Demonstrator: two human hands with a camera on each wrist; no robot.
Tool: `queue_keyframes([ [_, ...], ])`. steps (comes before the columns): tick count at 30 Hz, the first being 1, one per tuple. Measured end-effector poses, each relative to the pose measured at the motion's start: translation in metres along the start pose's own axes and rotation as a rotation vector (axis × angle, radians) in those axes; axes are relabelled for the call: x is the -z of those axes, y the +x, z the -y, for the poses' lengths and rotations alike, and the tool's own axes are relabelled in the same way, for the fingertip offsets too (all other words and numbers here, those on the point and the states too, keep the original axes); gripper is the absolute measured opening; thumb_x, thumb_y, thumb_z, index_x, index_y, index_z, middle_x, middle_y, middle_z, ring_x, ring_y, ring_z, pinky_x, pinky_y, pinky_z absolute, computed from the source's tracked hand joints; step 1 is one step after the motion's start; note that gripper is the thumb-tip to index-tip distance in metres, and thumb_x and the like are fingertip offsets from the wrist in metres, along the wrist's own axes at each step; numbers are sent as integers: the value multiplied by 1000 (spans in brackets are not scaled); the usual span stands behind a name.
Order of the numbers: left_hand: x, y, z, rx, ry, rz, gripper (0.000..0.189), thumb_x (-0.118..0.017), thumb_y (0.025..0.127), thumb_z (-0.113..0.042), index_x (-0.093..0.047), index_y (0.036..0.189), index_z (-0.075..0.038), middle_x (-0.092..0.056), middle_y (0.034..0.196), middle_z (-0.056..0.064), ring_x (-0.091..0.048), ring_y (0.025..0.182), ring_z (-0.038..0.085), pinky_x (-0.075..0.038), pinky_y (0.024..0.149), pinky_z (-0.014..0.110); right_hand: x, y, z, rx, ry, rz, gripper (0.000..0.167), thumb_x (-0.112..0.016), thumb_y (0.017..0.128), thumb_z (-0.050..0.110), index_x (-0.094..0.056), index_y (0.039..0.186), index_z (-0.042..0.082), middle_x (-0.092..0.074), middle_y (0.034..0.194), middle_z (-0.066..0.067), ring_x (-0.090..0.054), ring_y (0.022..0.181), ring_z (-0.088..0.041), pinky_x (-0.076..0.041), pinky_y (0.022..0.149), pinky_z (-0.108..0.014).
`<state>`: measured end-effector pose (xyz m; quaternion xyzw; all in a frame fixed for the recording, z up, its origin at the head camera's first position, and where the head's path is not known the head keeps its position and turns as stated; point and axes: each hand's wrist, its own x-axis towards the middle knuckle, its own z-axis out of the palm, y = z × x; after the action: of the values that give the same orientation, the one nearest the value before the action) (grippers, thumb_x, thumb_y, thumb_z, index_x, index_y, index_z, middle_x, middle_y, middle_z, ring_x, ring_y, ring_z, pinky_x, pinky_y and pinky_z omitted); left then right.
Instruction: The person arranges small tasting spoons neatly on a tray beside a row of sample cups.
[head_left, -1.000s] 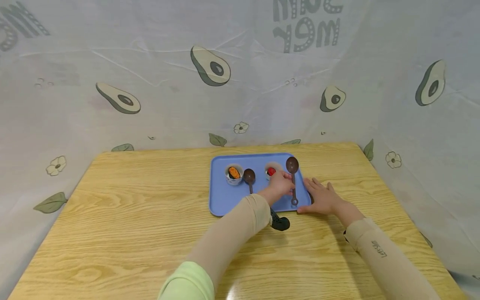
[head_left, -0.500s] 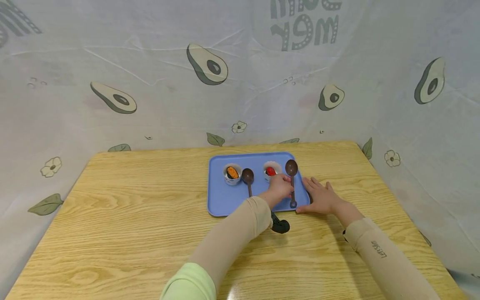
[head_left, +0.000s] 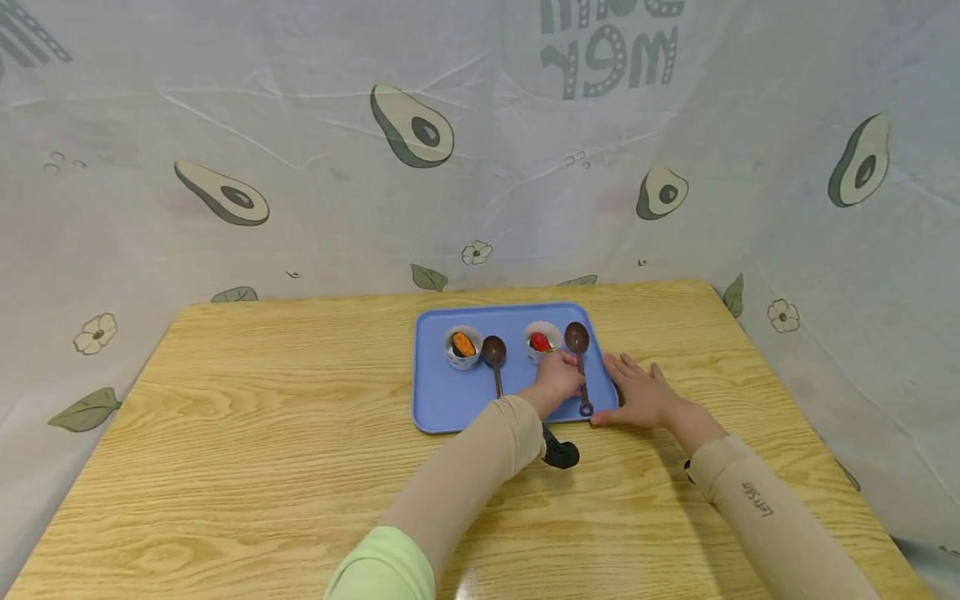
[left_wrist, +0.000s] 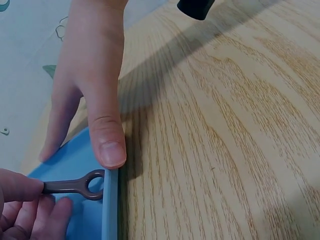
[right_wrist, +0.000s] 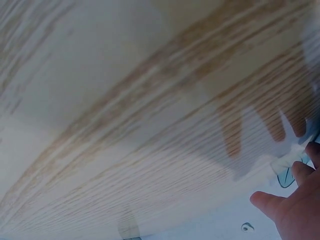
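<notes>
My left hand [head_left: 558, 378] reaches over the blue tray [head_left: 450, 408] and pinches the handle of a dark brown spoon [head_left: 577, 337] at the tray's right side. In the left wrist view, the left fingers [left_wrist: 20, 187] hold that handle, and its ring end lies by the tray wall. My right hand [head_left: 643, 397] rests with spread fingers along the tray's right edge, its thumb on the front right corner. Beside the left hand stands a small cup [head_left: 533, 350] with a red-topped sushi piece [head_left: 540, 342], partly hidden by the fingers.
On the tray's left half are another small cup [head_left: 463, 362] with an orange-topped sushi piece [head_left: 464, 344] and a second brown spoon [head_left: 494, 351], its handle end hidden by my left arm. The tray lies on a wooden table [head_left: 300, 400] before a patterned cloth [head_left: 315, 200].
The spoon in my left hand has come down and its bowl has tilted a little to the left. The left hand sank slightly with it. My right hand stays at the tray's edge.
</notes>
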<state>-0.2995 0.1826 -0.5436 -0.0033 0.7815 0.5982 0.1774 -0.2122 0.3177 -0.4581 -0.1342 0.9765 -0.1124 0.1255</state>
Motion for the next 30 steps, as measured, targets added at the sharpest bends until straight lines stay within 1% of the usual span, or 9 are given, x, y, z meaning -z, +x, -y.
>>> queue_keyframes([
  [5, 2, -5, -4, 28, 24, -11, 21, -69, 76, 3, -58, 91, -5, -59, 83, 8, -62, 57, 23, -55, 51, 30, 0, 0, 1, -2, -1, -2, 112, -65, 72, 66, -18, 148, -2, -21, 153, -22, -15, 141, -43, -9, 105, -72],
  [6, 4, -12, -11, 19, 47, -33, 21, -69, 76, 2, -58, 92, -5, -59, 84, 8, -62, 56, 22, -55, 51, 29, 0, 0, 1, -2, -1, -3, 112, -65, 72, 66, -18, 148, -2, -21, 153, -22, -15, 141, -43, -9, 105, -72],
  [8, 0, -6, -3, -6, 62, -55, 20, -69, 74, 2, -58, 90, -5, -59, 80, 8, -62, 52, 20, -54, 48, 27, 0, 0, 2, -1, 3, -4, 112, -65, 72, 66, -18, 148, -2, -22, 153, -22, -16, 140, -43, -9, 105, -72],
  [10, 2, -9, -8, 4, 88, -58, 20, -70, 74, 0, -59, 89, -7, -59, 78, 6, -61, 50, 17, -53, 46, 25, 0, -1, 2, -2, 5, -4, 112, -65, 72, 66, -18, 148, -2, -22, 152, -22, -16, 141, -43, -10, 105, -72],
  [12, 8, -24, -21, 14, 97, -64, 19, -69, 73, 2, -59, 89, -4, -59, 77, 7, -60, 48, 16, -52, 45, 24, 0, -1, 3, 0, 8, -6, 112, -65, 72, 66, -18, 147, -2, -23, 152, -23, -16, 140, -43, -10, 105, -72],
  [13, 9, -22, -20, 35, 85, -50, 19, -69, 73, 3, -60, 89, -4, -60, 76, 7, -61, 48, 17, -53, 45, 25, 1, -1, 3, -2, 9, -5, 112, -65, 72, 66, -18, 148, -2, -23, 152, -23, -16, 140, -43, -10, 105, -72],
  [15, 19, -46, -43, 98, 100, -36, 21, -70, 75, 3, -62, 93, -2, -62, 82, 8, -61, 51, 18, -55, 49, 28, 1, -1, 4, -3, 7, -5, 112, -66, 72, 65, -18, 148, -2, -23, 152, -22, -17, 140, -43, -11, 105, -72],
  [20, 26, -73, -62, 94, 133, -54, 21, -68, 77, 3, -63, 97, 1, -64, 85, 9, -58, 50, 15, -53, 50, 24, 2, -1, 4, -9, 2, -2, 111, -67, 72, 63, -18, 148, -2, -23, 152, -22, -17, 140, -43, -11, 105, -72],
  [30, 28, -73, -63, 76, 157, -61, 21, -67, 77, 4, -64, 97, 1, -65, 84, 10, -63, 55, 18, -52, 50, 22, 2, -1, 2, -5, 2, -8, 111, -66, 72, 64, -19, 147, -2, -23, 152, -22, -17, 140, -44, -10, 105, -72],
])
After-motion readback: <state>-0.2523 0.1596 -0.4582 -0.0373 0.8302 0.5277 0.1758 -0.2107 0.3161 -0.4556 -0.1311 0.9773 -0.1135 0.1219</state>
